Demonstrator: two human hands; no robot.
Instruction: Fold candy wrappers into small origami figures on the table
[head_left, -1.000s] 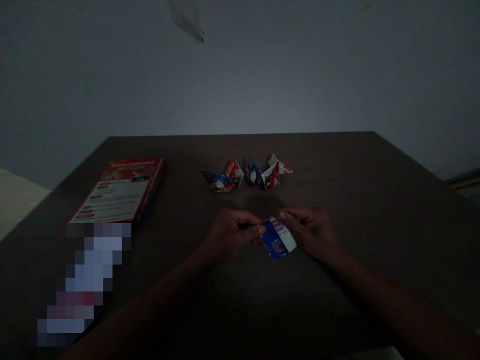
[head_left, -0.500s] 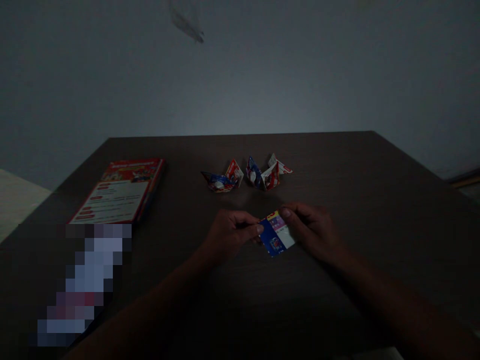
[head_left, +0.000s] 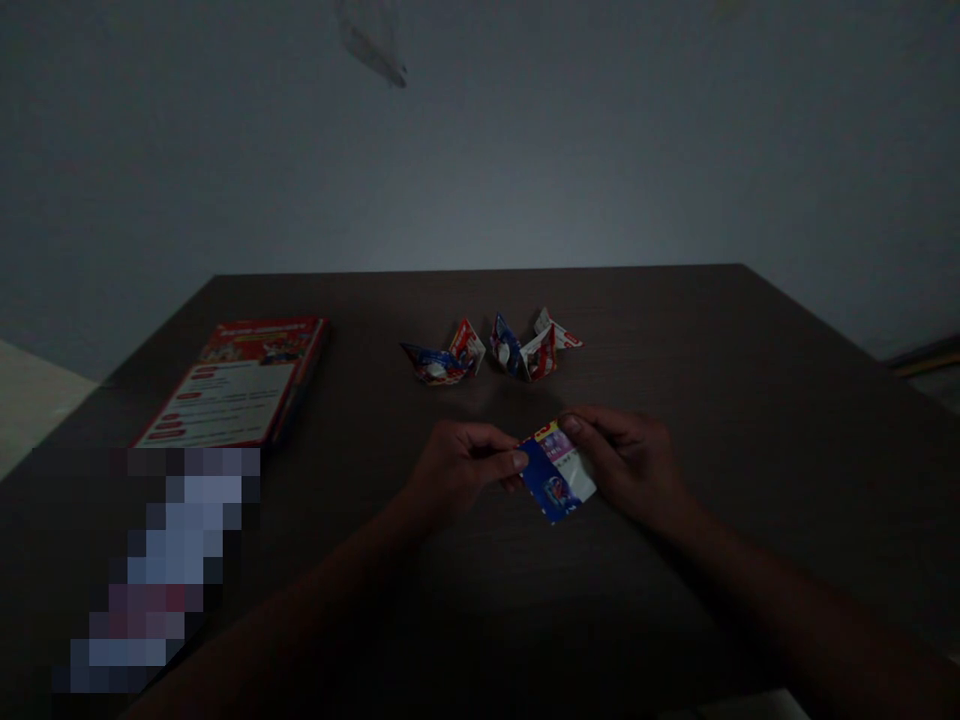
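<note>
A small piece of printed paper (head_left: 557, 480), blue on its left part and whitish and purple on its right with a yellow strip on top, is held between both hands above the table. My left hand (head_left: 469, 465) pinches its left edge between thumb and fingers. At its upper right edge, my right hand (head_left: 626, 458) grips it with the thumb on top. Beyond the hands stand two folded paper shapes: a blue and red one (head_left: 446, 362) on the left, and a blue, red and white one (head_left: 534, 350) on the right.
On the left of the dark table (head_left: 360, 300) lies a stack of red and white printed sheets (head_left: 232, 385). A blurred-out, pixelated area covers something nearer at the lower left. A pale wall (head_left: 525, 150) rises behind the table.
The lower part of the held paper has swung slightly down and right. Both hands keep their grip, nearly still. The view has shifted very slightly.
</note>
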